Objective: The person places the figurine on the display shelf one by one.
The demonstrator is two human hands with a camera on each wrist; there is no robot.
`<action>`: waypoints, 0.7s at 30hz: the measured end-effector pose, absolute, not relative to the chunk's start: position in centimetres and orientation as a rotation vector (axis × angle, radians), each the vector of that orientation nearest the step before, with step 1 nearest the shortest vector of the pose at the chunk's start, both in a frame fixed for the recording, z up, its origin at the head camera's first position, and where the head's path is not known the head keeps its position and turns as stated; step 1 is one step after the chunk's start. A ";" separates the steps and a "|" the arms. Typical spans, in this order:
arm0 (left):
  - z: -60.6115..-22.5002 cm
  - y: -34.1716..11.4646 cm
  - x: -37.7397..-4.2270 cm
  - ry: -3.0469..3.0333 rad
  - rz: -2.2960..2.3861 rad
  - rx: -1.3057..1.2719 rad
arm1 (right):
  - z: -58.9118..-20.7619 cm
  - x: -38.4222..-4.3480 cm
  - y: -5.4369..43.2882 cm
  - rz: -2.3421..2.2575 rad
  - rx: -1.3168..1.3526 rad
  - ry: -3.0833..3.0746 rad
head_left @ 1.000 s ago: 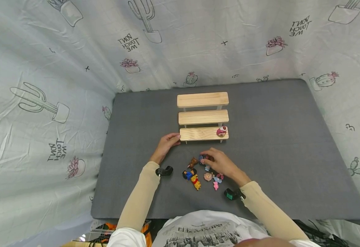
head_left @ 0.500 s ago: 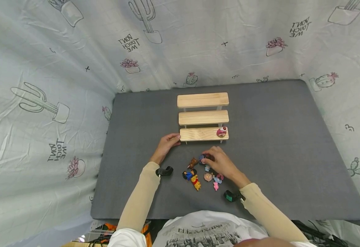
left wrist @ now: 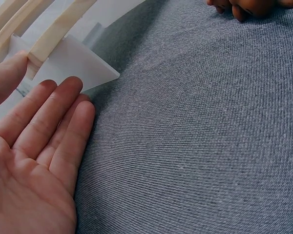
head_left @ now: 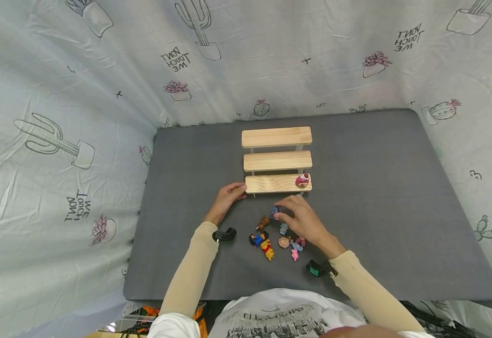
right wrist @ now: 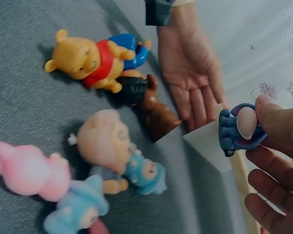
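My right hand (head_left: 304, 219) pinches a small blue donkey figurine (right wrist: 237, 127) between thumb and fingers. In the head view the donkey is raised just in front of the three-step wooden display stand (head_left: 277, 161). My left hand (head_left: 227, 199) is at the left end of its lowest step. In the left wrist view the thumb (left wrist: 9, 78) touches the end of the wooden board, and the other fingers extend straight beside the white side support (left wrist: 80, 63). A magenta-and-white figurine (head_left: 302, 180) sits at the right end of the lowest step.
Several figurines lie in front of the stand: a yellow bear in a red shirt (right wrist: 83, 58), a brown one (head_left: 263, 223), a pink one (right wrist: 36, 171), a round-faced one (right wrist: 105, 141) and light blue ones (right wrist: 145, 171). A printed curtain (head_left: 271, 61) borders the grey table (head_left: 377, 202).
My right hand has lifted the donkey figurine and shifted it slightly forward, away from the small light blue figurine. My left hand stays at the stand's end.
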State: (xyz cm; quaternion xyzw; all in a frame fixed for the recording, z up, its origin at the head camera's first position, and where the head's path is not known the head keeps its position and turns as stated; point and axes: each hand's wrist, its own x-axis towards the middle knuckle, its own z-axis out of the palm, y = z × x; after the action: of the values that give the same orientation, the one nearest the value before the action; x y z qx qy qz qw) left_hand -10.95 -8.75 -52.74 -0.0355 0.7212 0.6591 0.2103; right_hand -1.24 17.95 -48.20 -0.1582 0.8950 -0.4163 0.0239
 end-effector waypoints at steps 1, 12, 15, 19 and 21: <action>-52.7 -8.8 -10.9 2.003 1.835 -0.101 | -48.0 -1.2 17.9 -1.295 -0.499 2.776; -53.0 -8.9 -10.9 1.994 1.860 -0.079 | -46.2 -2.3 18.2 -1.358 -0.692 2.913; -53.1 -8.9 -10.9 1.996 1.864 -0.077 | -45.6 -2.8 18.3 -1.374 -0.698 2.943; -53.1 -8.9 -10.8 2.000 1.862 -0.079 | -45.0 -3.5 18.6 -1.378 -0.698 2.993; -53.0 -8.9 -10.8 2.004 1.859 -0.076 | -44.7 -3.9 18.8 -1.377 -0.687 3.008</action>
State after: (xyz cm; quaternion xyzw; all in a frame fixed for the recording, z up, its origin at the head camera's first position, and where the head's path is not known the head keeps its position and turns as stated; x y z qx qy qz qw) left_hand -10.84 -8.90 -53.04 -0.0274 0.7178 0.6657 0.2021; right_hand -3.92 18.81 -44.69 -0.2018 0.8841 -0.4046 -0.1183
